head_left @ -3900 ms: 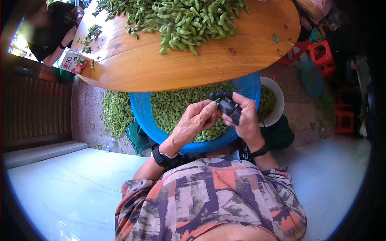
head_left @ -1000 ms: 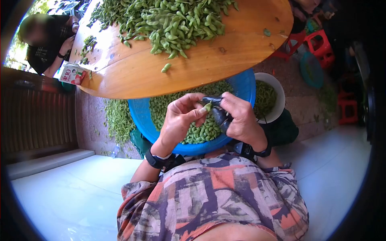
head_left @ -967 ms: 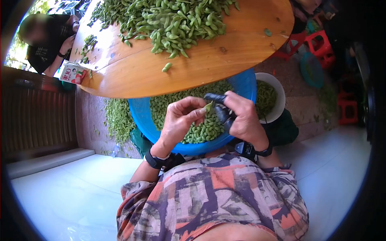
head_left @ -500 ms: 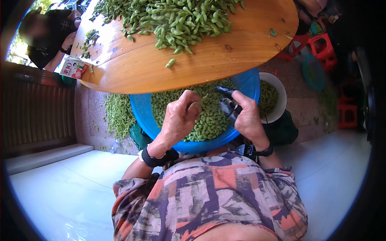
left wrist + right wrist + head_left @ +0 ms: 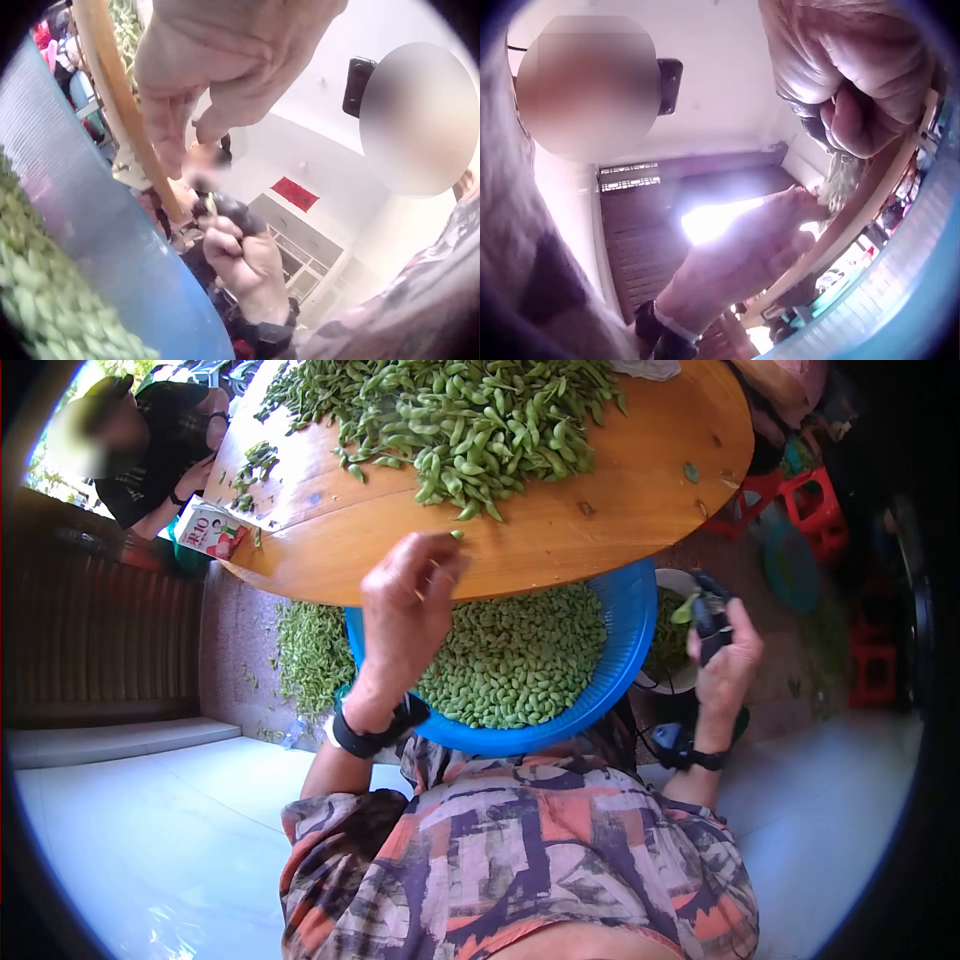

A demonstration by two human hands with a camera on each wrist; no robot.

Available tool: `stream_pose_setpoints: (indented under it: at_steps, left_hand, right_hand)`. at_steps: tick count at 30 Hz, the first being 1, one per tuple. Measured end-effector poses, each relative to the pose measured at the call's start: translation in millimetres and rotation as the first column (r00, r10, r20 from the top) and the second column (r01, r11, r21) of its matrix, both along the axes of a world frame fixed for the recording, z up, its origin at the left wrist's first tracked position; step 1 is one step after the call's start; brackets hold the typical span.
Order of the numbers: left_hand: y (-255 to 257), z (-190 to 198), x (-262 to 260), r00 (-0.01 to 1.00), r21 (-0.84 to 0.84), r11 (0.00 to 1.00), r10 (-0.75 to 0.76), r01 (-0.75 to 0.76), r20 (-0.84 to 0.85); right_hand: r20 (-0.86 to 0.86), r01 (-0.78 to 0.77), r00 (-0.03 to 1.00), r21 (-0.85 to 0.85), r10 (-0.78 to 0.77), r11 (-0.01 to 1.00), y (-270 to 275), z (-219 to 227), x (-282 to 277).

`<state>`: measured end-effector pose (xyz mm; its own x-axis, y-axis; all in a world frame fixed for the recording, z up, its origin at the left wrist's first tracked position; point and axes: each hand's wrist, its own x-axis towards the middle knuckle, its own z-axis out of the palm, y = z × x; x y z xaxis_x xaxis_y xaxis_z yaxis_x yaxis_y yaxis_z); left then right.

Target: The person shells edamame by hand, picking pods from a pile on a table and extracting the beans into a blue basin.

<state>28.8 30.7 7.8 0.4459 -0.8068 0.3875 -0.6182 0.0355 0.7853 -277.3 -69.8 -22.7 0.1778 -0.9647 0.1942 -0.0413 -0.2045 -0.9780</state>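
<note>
My left hand [image 5: 400, 610] reaches over the front edge of the wooden table [image 5: 650, 510], fingers loosely bent. Just past its fingertips lies a single green soybean pod [image 5: 457, 534], partly covered by the hand. In the left wrist view nothing shows between this hand's fingers. Over the white bucket [image 5: 676, 578], my right hand [image 5: 728, 650] pinches a green pod [image 5: 684, 610] between fingers wrapped in black. Between the two hands stands a blue basin [image 5: 640, 630] full of shelled green beans [image 5: 510, 660].
A large pile of soybean pods [image 5: 480, 430] covers the table's far part, with a drink carton [image 5: 208, 532] at its left edge. More pods [image 5: 310, 655] lie on the floor at left. Red stools [image 5: 815, 510] stand at right. Another person [image 5: 165, 445] sits at the far left.
From close together over the basin, the hands have parted. My left hand has moved forward to the loose pod on the table; my right has moved right, over the bucket, holding a pod.
</note>
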Motion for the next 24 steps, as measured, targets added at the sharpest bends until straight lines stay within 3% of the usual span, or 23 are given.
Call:
stream_pose_setpoints:
  at_steps: [1, 2, 5, 9, 11, 12, 14, 16, 19, 21, 22, 23, 24]
  left_hand:
    - [-5.3, 4.9, 10.2, 0.992, 0.007, 1.000, 0.024, -0.026, 0.124]
    - [-9.9, 2.2, 18.6, 0.992, 0.004, 1.000, 0.026, -0.027, 0.123]
    - [-21.9, -7.6, 28.3, 0.943, 0.163, 0.985, -0.008, -0.049, 0.332]
    - [-23.0, -7.8, 20.8, 0.901, 0.167, 0.985, -0.041, -0.036, 0.432]
    - [-16.3, -11.5, 9.3, 0.730, 0.122, 0.987, -0.008, -0.103, 0.684]
    - [-13.2, -13.9, 7.8, 0.729, 0.125, 0.987, -0.015, -0.097, 0.685]
    - [-7.6, -18.9, 7.7, 0.629, 0.082, 0.995, -0.028, -0.057, 0.777]
    - [-5.3, -19.6, 10.0, 0.665, 0.062, 0.997, -0.020, -0.040, 0.747]
    - [-4.5, -18.5, 10.4, 0.710, 0.010, 1.000, -0.005, -0.002, 0.705]
    - [0.4, -14.0, 2.7, 0.881, -0.004, 0.999, -0.041, 0.048, 0.472]
    - [5.6, -11.7, -4.0, 0.882, 0.002, 0.999, -0.047, 0.053, 0.469]
    - [12.8, -9.3, -13.5, 0.989, 0.071, 0.987, -0.145, 0.143, 0.023]
    - [18.6, -8.2, -23.2, 0.883, 0.090, 0.964, -0.188, 0.249, -0.430]
  right_hand:
    - [-0.417, 0.201, 0.867, -0.205, -0.271, 0.958, -9.5, 1.4, -8.9]
    - [-0.482, 0.227, 0.785, -0.362, -0.390, 0.904, -10.4, 7.6, -13.6]
    - [-0.528, 0.192, 0.736, -0.439, -0.425, 0.878, -16.3, 5.4, -22.7]
    - [-0.495, 0.036, 0.848, -0.308, -0.192, 0.951, 1.6, 13.8, 16.0]
    - [-0.420, -0.108, 0.907, -0.283, -0.022, 0.953, 7.9, 6.2, 38.0]
    - [-0.382, -0.176, 0.921, -0.244, 0.072, 0.954, 12.3, 4.6, 48.8]
    - [-0.369, -0.237, 0.917, -0.207, 0.148, 0.949, 19.3, 6.8, 67.3]
    - [-0.324, -0.239, 0.932, -0.210, 0.163, 0.948, 22.8, 8.9, 76.2]
    - [-0.418, -0.292, 0.894, -0.267, 0.163, 0.918, 21.4, 9.3, 75.5]
    - [-0.360, -0.305, 0.909, -0.233, 0.209, 0.924, 18.0, 5.7, 72.1]
    - [-0.296, -0.318, 0.921, -0.194, 0.254, 0.928, 18.6, 3.4, 70.5]
    - [-0.298, -0.317, 0.920, -0.188, 0.253, 0.930, 21.5, 4.4, 70.4]
    - [-0.255, -0.368, 0.908, -0.106, 0.333, 0.924, 24.9, 9.1, 72.5]
